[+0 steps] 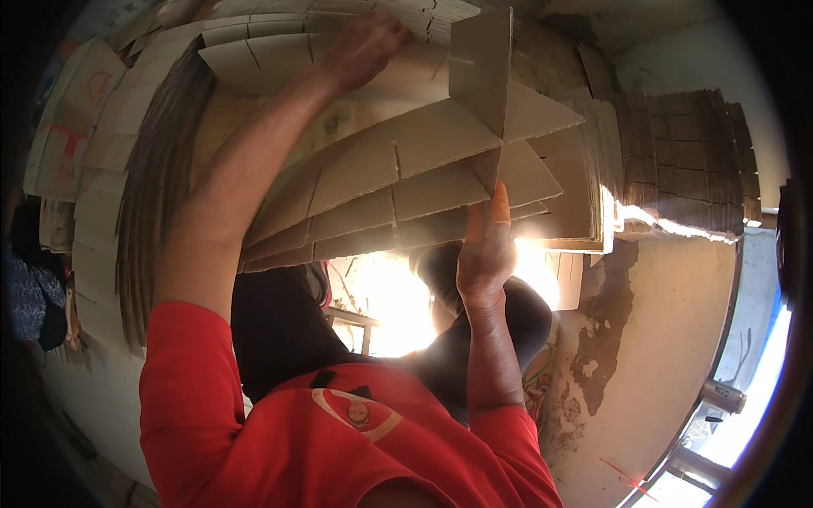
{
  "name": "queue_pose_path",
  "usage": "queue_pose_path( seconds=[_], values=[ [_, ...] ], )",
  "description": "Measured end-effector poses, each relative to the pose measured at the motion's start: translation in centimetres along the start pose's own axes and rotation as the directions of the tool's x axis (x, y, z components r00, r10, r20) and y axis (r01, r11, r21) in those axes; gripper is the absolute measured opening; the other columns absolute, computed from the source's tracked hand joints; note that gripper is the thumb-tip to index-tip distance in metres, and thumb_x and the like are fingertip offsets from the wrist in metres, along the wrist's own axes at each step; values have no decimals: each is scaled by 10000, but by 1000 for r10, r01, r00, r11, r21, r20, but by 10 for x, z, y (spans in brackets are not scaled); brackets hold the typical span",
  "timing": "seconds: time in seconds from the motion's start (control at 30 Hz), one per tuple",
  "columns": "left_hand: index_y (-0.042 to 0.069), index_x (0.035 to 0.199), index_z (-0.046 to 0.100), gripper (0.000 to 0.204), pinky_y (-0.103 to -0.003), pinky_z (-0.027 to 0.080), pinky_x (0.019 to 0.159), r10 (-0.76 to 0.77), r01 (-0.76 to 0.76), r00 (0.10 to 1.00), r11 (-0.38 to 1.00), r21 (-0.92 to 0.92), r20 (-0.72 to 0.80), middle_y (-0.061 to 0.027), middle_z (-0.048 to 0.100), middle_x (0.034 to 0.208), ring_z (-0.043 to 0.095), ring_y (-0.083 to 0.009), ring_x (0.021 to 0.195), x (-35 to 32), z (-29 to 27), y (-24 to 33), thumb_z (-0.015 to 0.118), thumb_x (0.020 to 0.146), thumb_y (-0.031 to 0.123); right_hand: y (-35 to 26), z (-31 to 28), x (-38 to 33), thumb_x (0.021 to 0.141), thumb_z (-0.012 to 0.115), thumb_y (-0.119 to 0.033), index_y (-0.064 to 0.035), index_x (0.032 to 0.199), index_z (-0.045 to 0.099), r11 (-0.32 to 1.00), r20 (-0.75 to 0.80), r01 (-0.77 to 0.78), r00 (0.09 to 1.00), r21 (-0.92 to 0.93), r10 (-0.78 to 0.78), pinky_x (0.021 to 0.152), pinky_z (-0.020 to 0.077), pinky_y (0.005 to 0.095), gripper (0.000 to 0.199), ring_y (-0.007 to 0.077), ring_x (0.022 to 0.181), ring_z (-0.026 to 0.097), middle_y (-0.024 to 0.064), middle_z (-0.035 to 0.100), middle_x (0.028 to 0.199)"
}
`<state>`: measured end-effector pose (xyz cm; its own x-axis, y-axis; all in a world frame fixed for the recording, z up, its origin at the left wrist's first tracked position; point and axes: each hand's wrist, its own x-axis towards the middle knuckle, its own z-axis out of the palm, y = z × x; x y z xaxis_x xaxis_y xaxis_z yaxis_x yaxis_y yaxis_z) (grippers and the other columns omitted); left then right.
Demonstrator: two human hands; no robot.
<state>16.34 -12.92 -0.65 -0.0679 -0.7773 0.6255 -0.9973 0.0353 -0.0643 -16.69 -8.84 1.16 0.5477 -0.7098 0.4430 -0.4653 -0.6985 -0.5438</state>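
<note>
Above my lap, a fan of slotted cardboard strips (pixel 356 176) lies in overlapping layers, running from near my left forearm up toward the right, its slits showing as short dark lines. Near the right end of the fan, a cardboard crosspiece (pixel 480 72) stands up across the strips, rising well above their upper edge. My right hand (pixel 487 254) is below that crossing, its back low and its fingers pointing upward. One finger (pixel 500 205), orange toward its tip, reaches up to the foot of the crosspiece; another lies just left of it, at the lower edges of the strips. These fingers look nearly straight, and I cannot tell whether they pinch the cardboard or only steady it. My left hand (pixel 370 51) is stretched far forward, well apart from the right one and beyond the fan. Its fingers are bent, beside the pale slotted sheets (pixel 262 57) at the far side; whether they grip one, I cannot tell. More cardboard stands close by: a tall stack (pixel 161 190) left of my left arm and a brownish pile (pixel 677 157) off to the right, beyond the crosspiece.
</note>
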Motion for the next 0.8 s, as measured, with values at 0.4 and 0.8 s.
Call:
queue_pose_path(
  seconds=[0.4, 0.8],
  values=[
    [58, 951, 589, 216, -344, 435, 789, 86, -76, 994, 986, 147, -67, -74, 595, 826, 546, -250, 879, 5, -1, 5, 547, 742, 22, -6, -5, 4, 877, 587, -1, 19, 1299, 459, 982, -139, 187, 974, 33, -181, 790, 521, 308, 442, 274, 988, 646, 191, 610, 1167],
    [66, 895, 576, 135, -391, 467, 776, -118, 148, 917, 988, -51, 382, -117, 634, 733, 621, -279, 789, 8, -18, 9, 578, 763, 36, -2, -2, -4, 873, 600, -17, 19, 1293, 470, 991, -101, 131, 987, 11, -129, 792, 521, 308, 441, 263, 952, 642, 167, 619, 1140]
  ],
)
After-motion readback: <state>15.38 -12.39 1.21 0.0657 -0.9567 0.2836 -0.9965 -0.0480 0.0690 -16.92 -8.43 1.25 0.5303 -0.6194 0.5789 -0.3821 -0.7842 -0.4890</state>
